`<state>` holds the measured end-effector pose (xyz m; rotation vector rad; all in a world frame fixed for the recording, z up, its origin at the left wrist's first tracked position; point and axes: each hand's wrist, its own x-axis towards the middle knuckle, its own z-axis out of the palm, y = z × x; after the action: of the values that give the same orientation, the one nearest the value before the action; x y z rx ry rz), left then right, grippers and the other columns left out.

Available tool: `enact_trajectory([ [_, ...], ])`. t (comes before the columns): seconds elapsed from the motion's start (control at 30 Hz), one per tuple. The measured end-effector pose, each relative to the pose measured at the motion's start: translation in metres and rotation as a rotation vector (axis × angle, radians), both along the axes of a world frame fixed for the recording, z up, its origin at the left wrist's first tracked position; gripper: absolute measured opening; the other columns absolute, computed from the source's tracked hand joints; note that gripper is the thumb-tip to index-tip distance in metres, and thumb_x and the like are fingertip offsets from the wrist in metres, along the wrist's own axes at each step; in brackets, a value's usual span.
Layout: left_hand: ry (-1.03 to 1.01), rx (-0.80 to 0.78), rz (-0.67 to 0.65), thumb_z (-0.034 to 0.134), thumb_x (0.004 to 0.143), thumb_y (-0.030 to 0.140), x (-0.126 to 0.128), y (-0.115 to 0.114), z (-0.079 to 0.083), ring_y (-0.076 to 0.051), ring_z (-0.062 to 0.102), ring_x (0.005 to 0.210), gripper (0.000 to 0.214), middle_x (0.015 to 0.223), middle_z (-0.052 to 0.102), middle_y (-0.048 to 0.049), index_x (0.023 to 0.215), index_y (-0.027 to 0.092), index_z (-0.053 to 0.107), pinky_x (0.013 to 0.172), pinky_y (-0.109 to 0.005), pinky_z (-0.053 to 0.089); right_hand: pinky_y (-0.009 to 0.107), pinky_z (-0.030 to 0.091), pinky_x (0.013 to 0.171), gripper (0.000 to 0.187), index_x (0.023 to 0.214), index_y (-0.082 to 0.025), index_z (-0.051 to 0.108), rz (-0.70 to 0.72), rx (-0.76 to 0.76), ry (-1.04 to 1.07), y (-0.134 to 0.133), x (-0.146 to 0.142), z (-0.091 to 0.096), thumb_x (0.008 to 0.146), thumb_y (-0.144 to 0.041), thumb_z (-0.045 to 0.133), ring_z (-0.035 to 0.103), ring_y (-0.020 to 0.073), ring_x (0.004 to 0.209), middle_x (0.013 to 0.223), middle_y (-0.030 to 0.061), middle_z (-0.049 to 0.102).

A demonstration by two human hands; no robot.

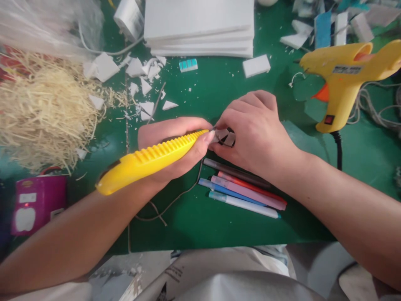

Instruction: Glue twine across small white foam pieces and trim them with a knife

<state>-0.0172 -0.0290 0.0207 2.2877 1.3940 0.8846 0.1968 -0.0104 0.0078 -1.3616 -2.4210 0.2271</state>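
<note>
My left hand (184,156) is closed around a yellow utility knife (150,161), its ridged handle pointing back toward the lower left. My right hand (253,123) is pinched round a small pale piece with dark marks (226,137), right against my left thumb tip. The fingertips of both hands meet there, and they partly hide the piece and the knife's front end. Just below my right hand lie several marker pens (244,205) in black, red, pink, blue and white.
White foam sheets (200,25) are stacked at the back. A yellow glue gun (341,79) stands at the right with its cord. Straw-like shreds (46,113) and foam scraps (145,85) cover the left, above a purple box (39,205). A thin cord (178,196) crosses the green tabletop (175,234).
</note>
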Motion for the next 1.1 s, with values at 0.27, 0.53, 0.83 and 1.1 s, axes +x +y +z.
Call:
enact_trajectory([
  [0.27,-0.029,-0.05,0.054,0.071,0.103,0.039,0.003,-0.004,0.0,-0.02,0.084,0.077,0.02,0.087,0.086,0.0035,0.106,0.03,0.088,0.079,-0.028,0.071,0.063,0.048,0.111,0.01,0.089,-0.024,0.072,-0.004,-0.009,0.023,-0.001,0.0,0.001,0.094,-0.032,0.07,0.07,0.0361,0.108,0.097,0.0104,0.079],
  [0.53,0.039,0.037,-0.017,0.067,0.103,0.042,0.002,0.002,0.0,-0.021,0.085,0.082,0.02,0.097,0.089,0.0037,0.103,0.033,0.086,0.078,-0.031,0.072,0.063,0.05,0.11,0.013,0.088,-0.022,0.072,-0.014,-0.007,-0.006,-0.002,-0.004,0.004,0.094,-0.031,0.064,0.072,0.0372,0.108,0.095,0.0123,0.079],
  [0.83,0.043,0.101,-0.082,0.066,0.102,0.036,0.001,0.006,0.001,-0.021,0.085,0.081,0.018,0.097,0.089,0.0056,0.099,0.035,0.083,0.075,-0.032,0.071,0.062,0.05,0.109,0.012,0.087,-0.023,0.071,-0.01,0.016,0.002,-0.003,-0.002,0.002,0.095,-0.031,0.065,0.071,0.0359,0.106,0.093,0.0103,0.077],
  [1.1,0.006,0.003,0.003,0.07,0.103,0.033,0.001,-0.001,0.001,-0.019,0.085,0.083,0.016,0.094,0.088,0.0044,0.104,0.03,0.085,0.075,-0.028,0.07,0.065,0.048,0.111,0.007,0.09,-0.025,0.072,0.0,-0.01,0.034,-0.002,-0.001,0.0,0.093,-0.031,0.07,0.069,0.0378,0.11,0.098,0.0105,0.079],
])
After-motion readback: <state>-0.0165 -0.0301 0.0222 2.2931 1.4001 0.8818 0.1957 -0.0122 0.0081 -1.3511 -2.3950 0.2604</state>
